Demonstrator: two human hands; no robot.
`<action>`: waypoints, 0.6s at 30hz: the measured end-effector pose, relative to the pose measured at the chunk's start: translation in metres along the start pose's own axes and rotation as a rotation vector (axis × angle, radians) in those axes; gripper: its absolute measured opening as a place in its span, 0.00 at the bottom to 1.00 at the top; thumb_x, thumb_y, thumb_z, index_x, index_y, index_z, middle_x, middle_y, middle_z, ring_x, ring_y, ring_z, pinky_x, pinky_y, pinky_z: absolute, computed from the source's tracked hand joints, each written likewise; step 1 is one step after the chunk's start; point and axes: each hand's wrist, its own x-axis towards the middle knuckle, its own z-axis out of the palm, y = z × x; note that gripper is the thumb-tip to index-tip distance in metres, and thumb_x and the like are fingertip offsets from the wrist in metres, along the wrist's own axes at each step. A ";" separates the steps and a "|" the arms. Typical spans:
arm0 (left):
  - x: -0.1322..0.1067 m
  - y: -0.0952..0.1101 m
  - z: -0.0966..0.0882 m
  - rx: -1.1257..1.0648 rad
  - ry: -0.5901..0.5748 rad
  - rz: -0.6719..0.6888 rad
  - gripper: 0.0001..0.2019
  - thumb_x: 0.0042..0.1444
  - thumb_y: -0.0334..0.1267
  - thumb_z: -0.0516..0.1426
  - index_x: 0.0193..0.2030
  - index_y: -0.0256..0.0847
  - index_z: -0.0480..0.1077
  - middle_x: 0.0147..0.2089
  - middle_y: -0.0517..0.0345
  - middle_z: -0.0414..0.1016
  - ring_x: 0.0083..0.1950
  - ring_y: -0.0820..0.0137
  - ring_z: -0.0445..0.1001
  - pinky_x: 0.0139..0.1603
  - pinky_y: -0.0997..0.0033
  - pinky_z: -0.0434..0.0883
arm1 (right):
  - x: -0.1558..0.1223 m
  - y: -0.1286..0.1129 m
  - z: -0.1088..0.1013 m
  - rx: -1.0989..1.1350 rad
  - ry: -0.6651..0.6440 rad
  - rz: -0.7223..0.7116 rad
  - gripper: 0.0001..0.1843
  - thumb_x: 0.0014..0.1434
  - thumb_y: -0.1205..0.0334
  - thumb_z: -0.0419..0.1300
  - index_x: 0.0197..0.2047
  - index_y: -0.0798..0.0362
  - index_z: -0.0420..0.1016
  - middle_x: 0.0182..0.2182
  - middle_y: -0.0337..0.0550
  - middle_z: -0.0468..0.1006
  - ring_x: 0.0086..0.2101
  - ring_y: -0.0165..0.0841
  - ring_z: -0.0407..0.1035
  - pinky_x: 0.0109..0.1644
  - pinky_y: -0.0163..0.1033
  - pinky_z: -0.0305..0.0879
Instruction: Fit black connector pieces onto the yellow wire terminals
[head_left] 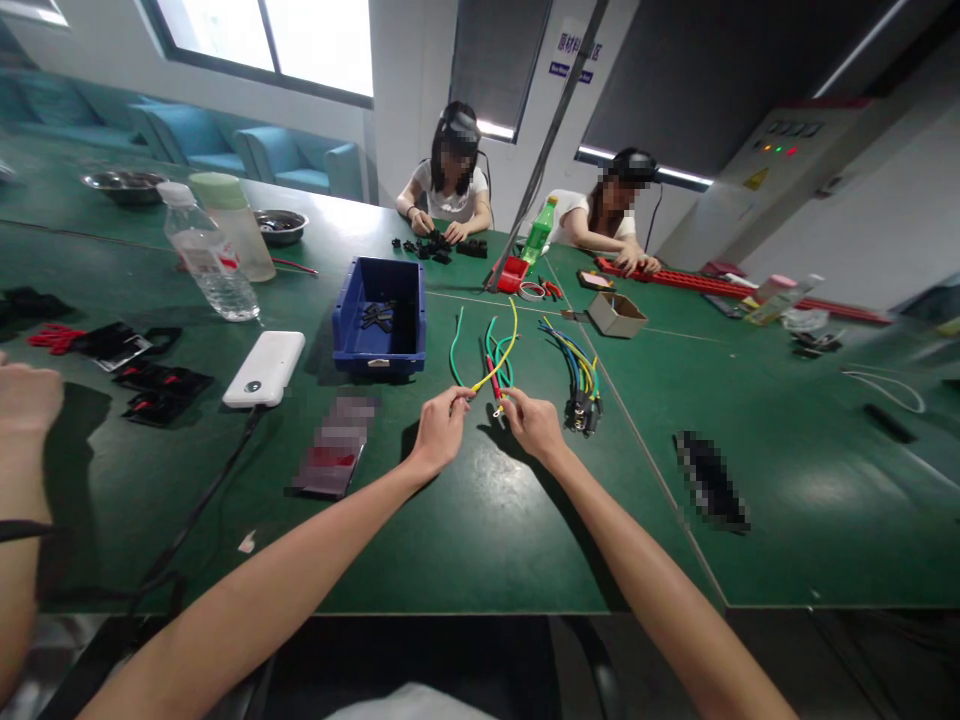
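Both hands meet low over the green table (465, 540), a little in front of the blue plastic bin (380, 318). The left hand (439, 428) has its fingers curled, with thumb and forefinger pressed together on the near end of a yellow wire (504, 352), which arcs up and away over the tabletop. The right hand (531, 423) sits just beside it, fingertips pinched around the metal-tipped end of a red wire (492, 378); whether it also touches the yellow one cannot be told. Loose green wires (454, 350) lie curved on the table just beyond the hands, and a bundle of multicoloured wires with black connectors (576, 378) rests to the right of the right hand. Left of the bin lie a white power bank (265, 368) with a black cable, a clear water bottle (204, 255) and black and red parts (154, 385). A small cardboard box (616, 313) stands farther right. Another person's hand (26, 398) shows at the left edge, and two people sit working at the far side of the table.
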 end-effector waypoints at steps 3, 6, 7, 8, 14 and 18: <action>0.000 0.000 0.001 -0.021 -0.020 0.031 0.11 0.61 0.31 0.48 0.42 0.39 0.72 0.35 0.55 0.76 0.36 0.70 0.75 0.40 0.73 0.69 | 0.007 -0.015 0.007 0.331 0.124 0.134 0.24 0.65 0.48 0.46 0.49 0.55 0.73 0.20 0.39 0.73 0.21 0.31 0.67 0.28 0.34 0.57; 0.000 -0.001 0.001 -0.042 -0.043 0.051 0.10 0.61 0.31 0.48 0.44 0.39 0.69 0.34 0.56 0.76 0.35 0.70 0.75 0.40 0.73 0.70 | 0.015 -0.029 0.019 0.711 0.278 0.358 0.26 0.63 0.44 0.46 0.47 0.56 0.71 0.21 0.37 0.72 0.18 0.28 0.63 0.22 0.32 0.57; -0.001 -0.002 0.001 -0.047 -0.057 0.056 0.11 0.60 0.31 0.48 0.45 0.39 0.69 0.34 0.56 0.76 0.36 0.70 0.76 0.40 0.72 0.71 | 0.017 -0.031 0.023 0.815 0.307 0.416 0.26 0.62 0.43 0.47 0.47 0.56 0.70 0.21 0.36 0.72 0.16 0.27 0.60 0.20 0.31 0.56; -0.001 -0.002 0.002 -0.049 -0.076 0.059 0.11 0.60 0.31 0.49 0.46 0.39 0.69 0.34 0.56 0.77 0.36 0.70 0.76 0.41 0.72 0.71 | 0.019 -0.033 0.026 0.907 0.334 0.461 0.25 0.60 0.42 0.49 0.47 0.55 0.68 0.20 0.35 0.71 0.14 0.25 0.58 0.18 0.31 0.54; -0.002 -0.001 0.006 0.003 -0.264 0.065 0.14 0.60 0.31 0.49 0.49 0.38 0.71 0.38 0.53 0.79 0.41 0.67 0.78 0.45 0.70 0.71 | 0.019 -0.022 0.032 1.234 0.492 0.497 0.18 0.58 0.43 0.54 0.40 0.49 0.61 0.17 0.29 0.69 0.10 0.22 0.53 0.12 0.27 0.49; -0.002 -0.001 0.007 0.021 -0.322 0.086 0.15 0.59 0.32 0.49 0.48 0.38 0.73 0.38 0.53 0.80 0.41 0.67 0.78 0.45 0.69 0.72 | 0.016 -0.020 0.030 1.292 0.485 0.441 0.17 0.60 0.44 0.53 0.39 0.50 0.62 0.17 0.30 0.70 0.10 0.23 0.56 0.12 0.27 0.52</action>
